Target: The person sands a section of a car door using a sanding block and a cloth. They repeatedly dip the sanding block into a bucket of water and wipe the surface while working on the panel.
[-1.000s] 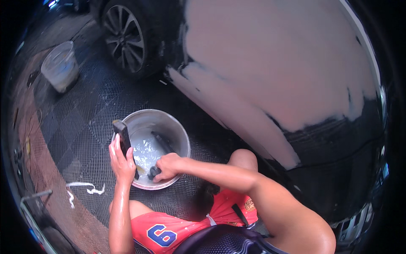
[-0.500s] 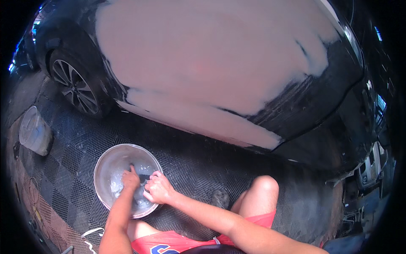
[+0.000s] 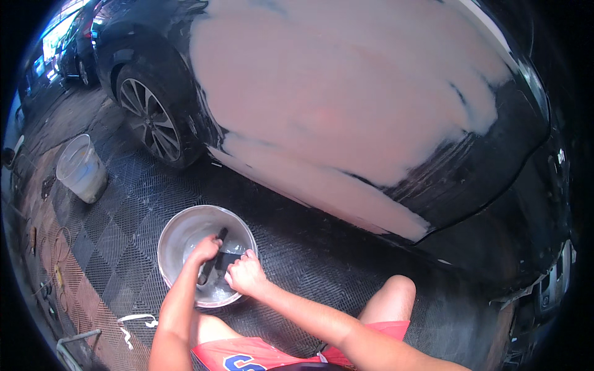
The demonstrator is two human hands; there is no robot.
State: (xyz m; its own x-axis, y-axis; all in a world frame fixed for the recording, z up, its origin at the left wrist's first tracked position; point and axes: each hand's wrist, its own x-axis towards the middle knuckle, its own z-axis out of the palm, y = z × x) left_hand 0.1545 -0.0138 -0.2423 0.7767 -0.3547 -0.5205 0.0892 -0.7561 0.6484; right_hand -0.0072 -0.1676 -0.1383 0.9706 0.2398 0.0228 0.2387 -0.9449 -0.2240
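Note:
A round, pale grey bucket with some water in it stands on the floor in front of me. Over its opening, my left hand is closed on a slim black bar, which slants down into the bucket. My right hand reaches across to the bucket's right side, its fingers gripping a dark flat piece, perhaps a sheet of sandpaper. The bar and the flat piece are close together; I cannot tell whether they touch. Part of the bar is hidden by my left hand.
Ahead is a black car with a large, dull pinkish-grey patch on its side panel and a spoked wheel to the left. A clear plastic bucket stands left on the ribbed floor mat. White strips lie near my left leg.
The black bar has come up into sight in my left hand, which was pointing into the bucket with a finger out. My view has shifted left, showing more floor there.

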